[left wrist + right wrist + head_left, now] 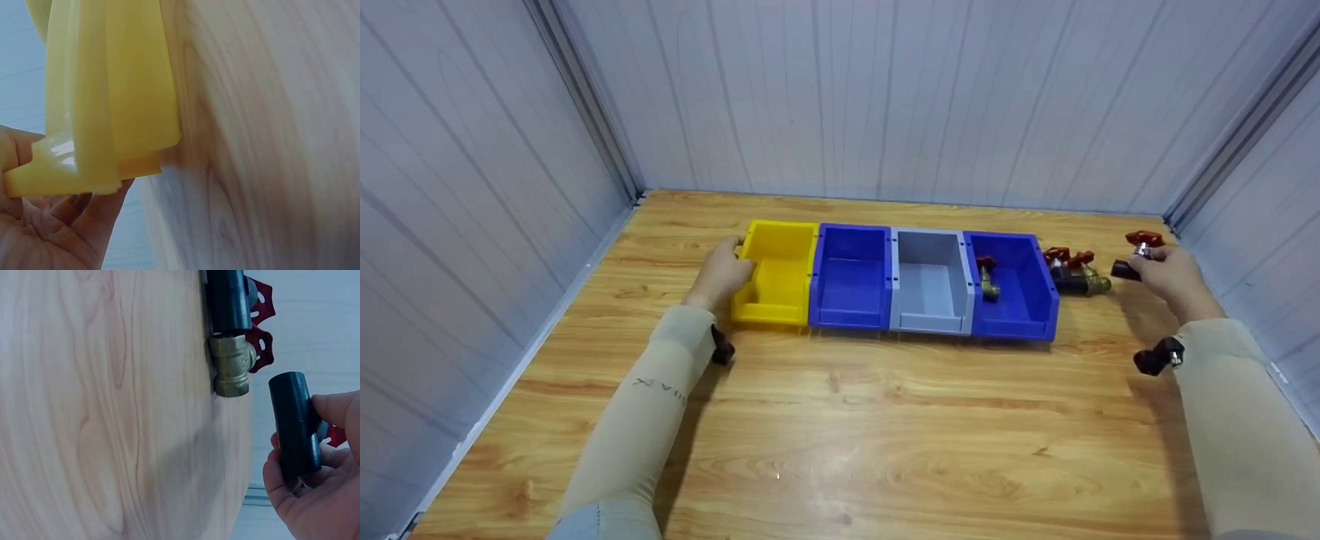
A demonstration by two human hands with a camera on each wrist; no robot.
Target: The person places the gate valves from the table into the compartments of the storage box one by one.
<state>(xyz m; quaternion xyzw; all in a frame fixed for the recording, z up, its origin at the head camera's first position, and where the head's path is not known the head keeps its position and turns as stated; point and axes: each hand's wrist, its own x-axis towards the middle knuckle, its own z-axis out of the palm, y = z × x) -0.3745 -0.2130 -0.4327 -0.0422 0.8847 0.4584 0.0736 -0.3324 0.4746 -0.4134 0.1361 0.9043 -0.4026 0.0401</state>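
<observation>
My left hand (723,271) grips the left wall of the yellow storage bin (771,313), thumb on the inner side and fingers outside. In the left wrist view the yellow bin (84,112) hides part of that hand. On the right, my right hand (1174,281) holds a black valve (295,424) with a red handwheel (1144,238) above the table. Left of it, a brass valve (230,365) and a black valve (228,298), both with red handwheels, lie beside the bins. Another brass valve (988,286) with a red handwheel is inside the right blue bin (1048,319).
Between the yellow bin and the right blue bin stand another blue bin (850,321) and a grey bin (931,324), joined in one row. The bins are on a wood-grain table (885,427). White panel walls (855,105) enclose the back and both sides.
</observation>
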